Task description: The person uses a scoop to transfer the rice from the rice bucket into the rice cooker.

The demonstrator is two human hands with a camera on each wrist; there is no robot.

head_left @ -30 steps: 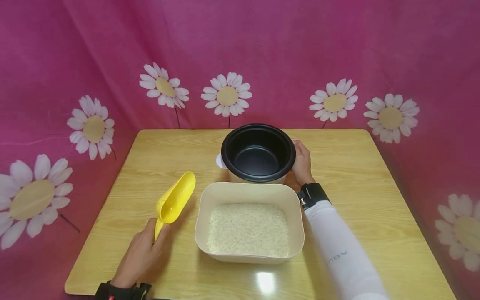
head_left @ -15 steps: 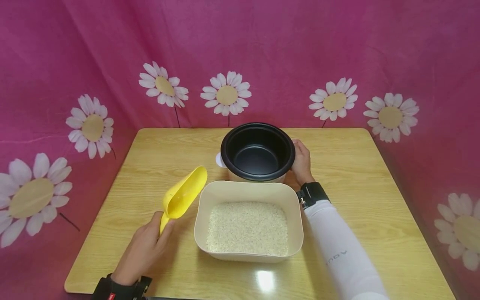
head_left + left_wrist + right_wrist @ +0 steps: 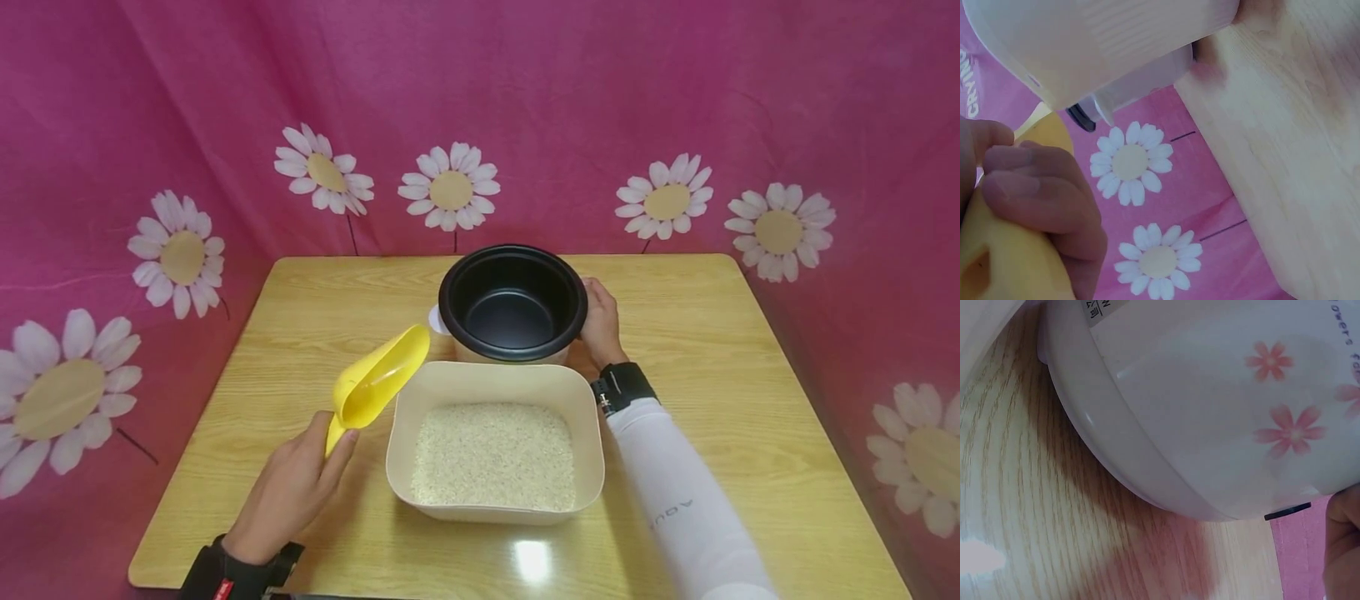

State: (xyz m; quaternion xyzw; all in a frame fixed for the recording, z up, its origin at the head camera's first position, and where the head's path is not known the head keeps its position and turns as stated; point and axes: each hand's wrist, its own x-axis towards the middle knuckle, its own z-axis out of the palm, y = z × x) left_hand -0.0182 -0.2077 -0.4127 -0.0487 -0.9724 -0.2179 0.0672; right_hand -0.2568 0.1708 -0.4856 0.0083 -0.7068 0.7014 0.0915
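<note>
While handheld, scoop (image 3: 381,377) (yellow) nearer pot (image 3: 512,312).

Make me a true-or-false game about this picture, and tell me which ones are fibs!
1. The left hand holds a yellow scoop. True.
2. The pale grains lie in the beige tub. True.
3. The scoop is dug deep into the grains. False: it is out of them, with its tip near the tub's far left corner.
4. The right hand is at the side of the pot. True.
5. The pot is full to the top with grains. False: its black inside shows bare.
6. The tub is farther from the person than the pot. False: the tub is nearer.
</note>
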